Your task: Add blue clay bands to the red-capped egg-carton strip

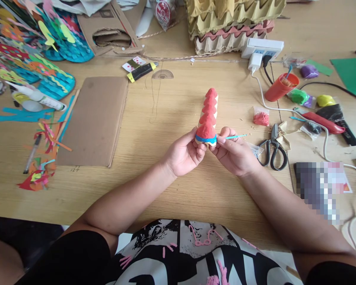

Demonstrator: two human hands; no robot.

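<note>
Worked at the middle of the table (154, 194), with both hands in use. Held the near end of a bumpy red strip (208, 111) in the left hand (186, 153), thumb on the left side, fingers curled beneath. Pinched a thin blue tool (237, 137) between thumb and forefinger of the right hand (235, 152), other fingers against the strip's near end. Could not make out any contact between the tool's inner end and the blue band (205, 139) across the near bump. Could not judge any lift of the far end off the table.

Judged the red coating probably soft. Risked dents from too firm a left thumb. Risked tearing or shifting the band through a slip of the tool. Suspected possible bending midway, from gripping only near one end. Noted scissors (274, 148) just right of the right wrist, liable to a knock from any careless swing that way.
</note>
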